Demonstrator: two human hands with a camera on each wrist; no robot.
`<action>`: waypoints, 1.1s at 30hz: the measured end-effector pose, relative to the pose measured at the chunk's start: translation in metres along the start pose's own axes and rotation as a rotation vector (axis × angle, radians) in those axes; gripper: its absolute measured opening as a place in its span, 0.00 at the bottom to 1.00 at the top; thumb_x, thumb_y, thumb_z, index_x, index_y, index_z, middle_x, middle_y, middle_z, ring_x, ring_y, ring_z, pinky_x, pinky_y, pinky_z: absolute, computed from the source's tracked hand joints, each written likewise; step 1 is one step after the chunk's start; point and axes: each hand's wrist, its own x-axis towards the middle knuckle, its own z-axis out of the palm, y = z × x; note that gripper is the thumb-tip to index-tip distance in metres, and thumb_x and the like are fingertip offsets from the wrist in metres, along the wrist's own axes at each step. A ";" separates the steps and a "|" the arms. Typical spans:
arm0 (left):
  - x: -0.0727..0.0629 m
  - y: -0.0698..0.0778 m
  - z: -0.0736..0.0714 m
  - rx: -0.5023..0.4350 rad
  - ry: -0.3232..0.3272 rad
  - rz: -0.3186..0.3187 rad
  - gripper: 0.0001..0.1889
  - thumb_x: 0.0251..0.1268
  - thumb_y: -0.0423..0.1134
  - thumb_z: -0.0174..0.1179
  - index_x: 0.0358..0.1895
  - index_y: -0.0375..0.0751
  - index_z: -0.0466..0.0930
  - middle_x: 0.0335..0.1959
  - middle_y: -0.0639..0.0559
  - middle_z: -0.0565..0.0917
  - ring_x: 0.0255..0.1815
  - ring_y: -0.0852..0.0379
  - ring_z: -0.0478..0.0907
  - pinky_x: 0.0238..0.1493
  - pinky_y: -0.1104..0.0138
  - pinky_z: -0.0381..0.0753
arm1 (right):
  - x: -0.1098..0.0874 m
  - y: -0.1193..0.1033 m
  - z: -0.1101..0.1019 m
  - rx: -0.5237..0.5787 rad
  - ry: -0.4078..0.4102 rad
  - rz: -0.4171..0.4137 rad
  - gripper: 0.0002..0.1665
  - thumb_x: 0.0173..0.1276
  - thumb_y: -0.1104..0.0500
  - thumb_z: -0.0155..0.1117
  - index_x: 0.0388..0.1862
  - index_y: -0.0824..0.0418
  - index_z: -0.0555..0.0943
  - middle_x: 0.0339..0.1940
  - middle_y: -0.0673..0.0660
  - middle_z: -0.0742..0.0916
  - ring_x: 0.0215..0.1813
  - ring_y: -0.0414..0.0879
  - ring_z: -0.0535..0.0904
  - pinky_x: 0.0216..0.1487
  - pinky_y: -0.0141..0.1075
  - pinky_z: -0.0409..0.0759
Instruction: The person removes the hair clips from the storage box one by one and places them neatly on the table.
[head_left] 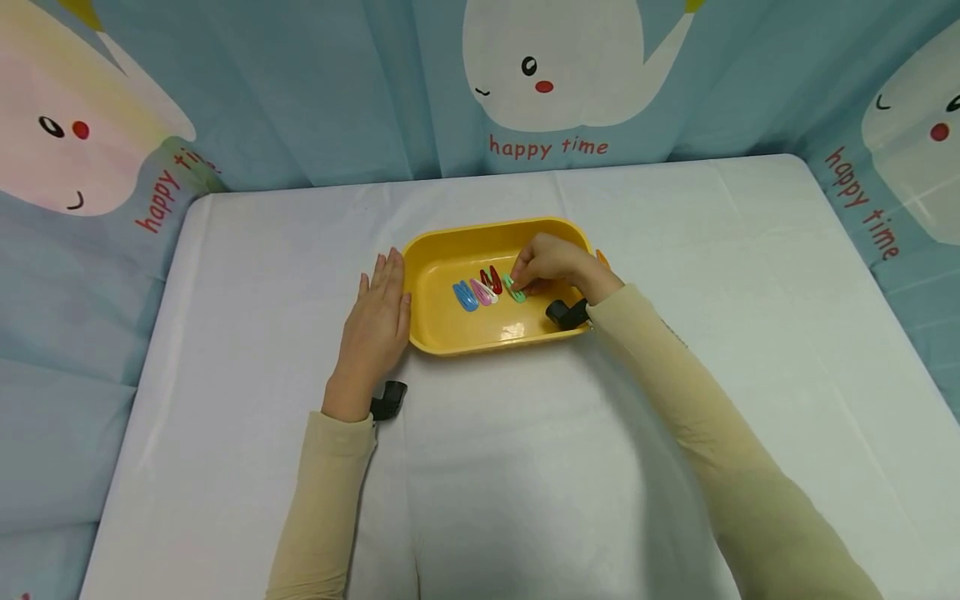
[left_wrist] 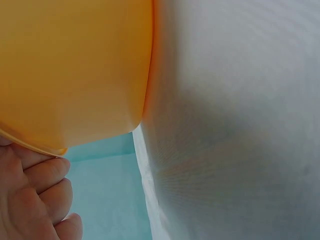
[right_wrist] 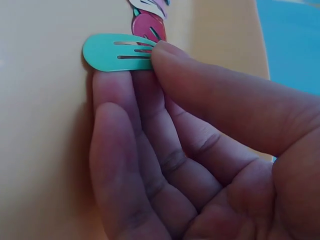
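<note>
A yellow tray [head_left: 431, 312] stands on the white-covered table. My left hand [head_left: 378, 321] lies along its left end, fingers stretched out; the left wrist view has the fingertips [left_wrist: 55, 170] right at the rim. Inside the tray, my right hand [head_left: 551, 260] pinches a green snap hair clip [right_wrist: 102, 52] between thumb and fingers. Just left of it is a row of hair clips: red [head_left: 491, 280], pink and white [head_left: 482, 292], and blue [head_left: 465, 296]. In the right wrist view, a red clip [right_wrist: 147, 26] shows behind the green one.
A small orange item [head_left: 602, 259] shows beyond the tray's right end, partly covered by my right wrist. Black wrist cameras [head_left: 388, 401] sit at both cuffs. A blue curtain [head_left: 337, 92] with whale prints hangs along the back and sides of the table.
</note>
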 end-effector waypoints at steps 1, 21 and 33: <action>0.000 0.000 0.000 0.001 -0.001 -0.001 0.28 0.76 0.39 0.40 0.73 0.30 0.46 0.74 0.42 0.50 0.75 0.50 0.42 0.73 0.55 0.40 | 0.000 0.000 0.000 0.001 -0.004 0.000 0.06 0.59 0.71 0.65 0.33 0.76 0.80 0.21 0.55 0.82 0.22 0.42 0.78 0.30 0.31 0.81; -0.001 0.001 0.000 -0.001 -0.012 -0.012 0.29 0.76 0.39 0.39 0.73 0.30 0.45 0.74 0.42 0.50 0.75 0.50 0.42 0.73 0.55 0.39 | -0.004 -0.003 -0.002 0.094 -0.041 -0.056 0.05 0.63 0.72 0.60 0.36 0.77 0.79 0.23 0.57 0.82 0.23 0.43 0.79 0.31 0.33 0.82; -0.001 0.002 -0.002 0.004 0.003 -0.001 0.28 0.76 0.38 0.40 0.73 0.30 0.47 0.74 0.41 0.51 0.75 0.49 0.44 0.73 0.55 0.41 | -0.016 -0.016 -0.010 0.095 0.010 -0.090 0.07 0.64 0.69 0.61 0.37 0.75 0.80 0.25 0.56 0.83 0.26 0.46 0.82 0.42 0.44 0.82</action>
